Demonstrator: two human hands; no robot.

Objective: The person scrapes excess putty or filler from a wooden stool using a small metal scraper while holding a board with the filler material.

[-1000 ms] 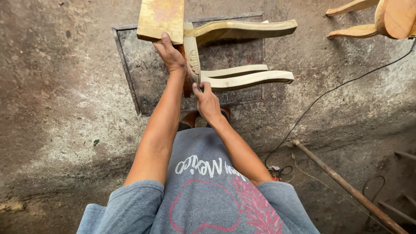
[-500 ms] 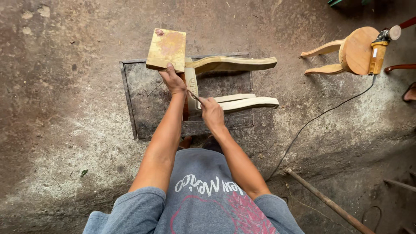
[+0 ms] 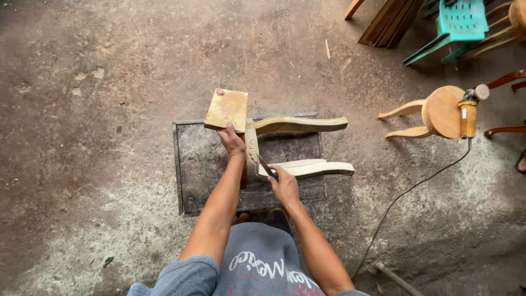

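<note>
Where the head view looks straight down at a stained concrete floor [image 3: 98, 181], one unfinished wooden chair frame [image 3: 274, 148] lies on its side atop a dark flat mat [image 3: 197, 175], its square seat board [image 3: 227, 109] tilted up at the left and two curved pale legs [image 3: 307, 124] reaching out to the right. Left hand [image 3: 232, 141]: closed around the frame just under the seat board, steadying it. Right hand [image 3: 284, 185]: closed on a slim dark tool [image 3: 266, 165], tip resting against the carved upright between the legs. Grey shirt with pale lettering [image 3: 263, 263] fills the lower edge. Also present, well apart at right: round wooden stool [image 3: 438, 112] on its side, a yellow power tool [image 3: 468, 112] against it, black cord [image 3: 411, 192] trailing across the floor; turquoise plastic chair [image 3: 460, 22]; stacked boards [image 3: 389, 19].
</note>
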